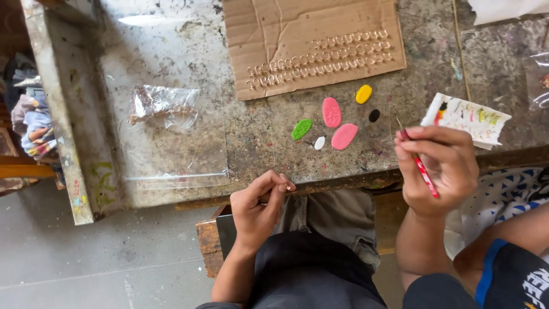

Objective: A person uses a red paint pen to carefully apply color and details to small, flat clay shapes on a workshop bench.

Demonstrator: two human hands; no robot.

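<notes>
My right hand [437,166] grips a thin red-handled paintbrush [422,169], its tip pointing up toward a white paper palette [466,119] smeared with paint. My left hand [260,206] pinches a very small piece between thumb and fingertips near the table's front edge; the piece is too small to identify. On the worn table [246,131] between my hands lie blobs of paint: two pink [331,112], one green [301,129], one yellow [363,94], one black [374,115] and one white [319,143].
A cardboard sheet [311,23] at the back carries rows of several small golden rings [320,60]. A clear plastic bag [163,106] with brownish bits lies at the left on a clear plastic sheet. A wooden stool [209,243] stands under me. Bundled cloth [31,123] sits far left.
</notes>
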